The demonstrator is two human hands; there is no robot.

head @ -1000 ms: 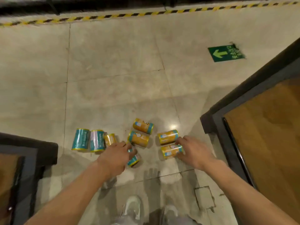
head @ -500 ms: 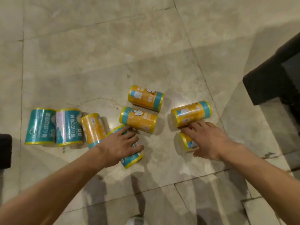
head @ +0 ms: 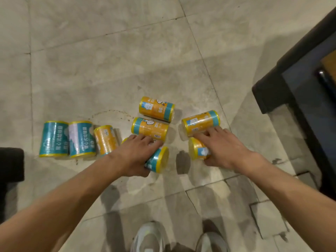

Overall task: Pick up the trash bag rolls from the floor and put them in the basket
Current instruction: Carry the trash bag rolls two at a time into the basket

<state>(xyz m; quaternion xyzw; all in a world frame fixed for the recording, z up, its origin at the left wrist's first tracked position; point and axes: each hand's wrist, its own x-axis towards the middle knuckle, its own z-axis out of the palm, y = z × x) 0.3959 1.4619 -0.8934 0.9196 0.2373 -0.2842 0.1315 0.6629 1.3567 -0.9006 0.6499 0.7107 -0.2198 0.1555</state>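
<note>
Crouching over the floor (head: 127,51) with both hands down among the scattered rolls; closing the left hand (head: 135,155) round the teal-ended roll (head: 158,160) lying nearest the shoes (head: 149,237), fingers curling over its top and thumb tucking under its near side; laying the right hand (head: 223,150) over the short yellow roll (head: 197,150), thumb hooking under it while the fingertips (head: 200,136) are touching the long orange roll (head: 201,122) just beyond; judging that grip as closing on the short roll rather than fully clamped. Doing this well probably meaning wrapping each roll round its middle, since the shiny film looks slippery and the cylinders look ready to trundle off; lifting straight up, keeping clear of the two orange rolls (head: 151,128) lying between the hands; leaving the three rolls (head: 80,139) side by side at the left for a later trip; no basket showing anywhere here, only a dark frame (head: 272,95) at the right. Compared with half a second ago: left thumb sitting lower under its roll, right hand reaching further forward, view sitting a little closer.
</note>
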